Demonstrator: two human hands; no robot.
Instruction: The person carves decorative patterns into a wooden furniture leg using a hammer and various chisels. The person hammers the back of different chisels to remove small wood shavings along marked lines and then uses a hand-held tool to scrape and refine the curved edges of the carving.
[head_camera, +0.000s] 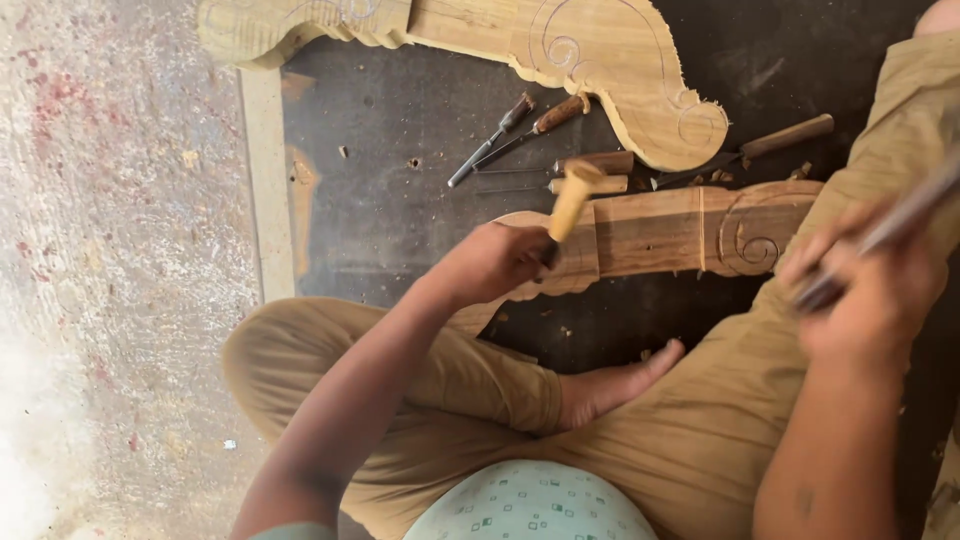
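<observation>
The fingers of the left hand (492, 262) are closed around a wooden-handled chisel (570, 203); the handle rises toward the upper centre of the frame and the blade end is hidden behind the fist. The right hand (868, 290), at the right edge, is wrapped around a blurred striking tool (890, 228) whose shaft slants toward the upper right.

The carved wooden workpiece (660, 235) is set directly beyond the left fist, long axis horizontal, scroll at its right end. The left hand is the nearer to it.

Spare chisels (520, 135) are laid above the workpiece on the dark board (380, 200). A second scrolled panel (600, 50) is placed along the top edge. No packages, labels or signs are visible.
</observation>
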